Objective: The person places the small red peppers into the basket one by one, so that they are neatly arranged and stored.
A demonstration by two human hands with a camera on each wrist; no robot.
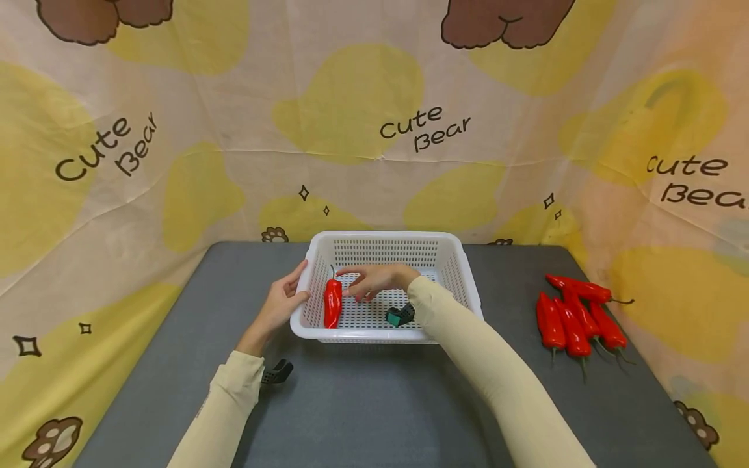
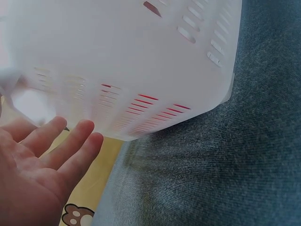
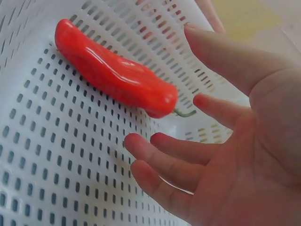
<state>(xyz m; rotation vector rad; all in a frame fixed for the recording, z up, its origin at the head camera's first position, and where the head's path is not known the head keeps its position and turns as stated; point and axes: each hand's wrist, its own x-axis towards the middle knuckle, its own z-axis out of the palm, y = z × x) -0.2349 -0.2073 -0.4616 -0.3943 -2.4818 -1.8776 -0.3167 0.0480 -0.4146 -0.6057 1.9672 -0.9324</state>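
A glossy red pepper [image 1: 333,303] with a green stem lies along the left side inside a white perforated basket [image 1: 374,335]. Just to the right of the pepper, over the basket floor, hovers my right hand [image 1: 374,281]. In the right wrist view its fingers [image 3: 169,167] are spread and loosely bent, and a gap separates them from the pepper's body [image 3: 117,75]. My left hand [image 1: 279,305] holds the basket's left rim, thumb over the edge. Its other fingers [image 2: 70,146] extend along the outer wall in the left wrist view; the thumb is hidden there.
Several more red peppers [image 1: 576,318] lie in a group at the right side of the grey tabletop [image 1: 363,403]. A printed cloth [image 1: 351,110] hangs behind and at both sides. Dark wrist devices [image 1: 277,372] sit on both wrists.
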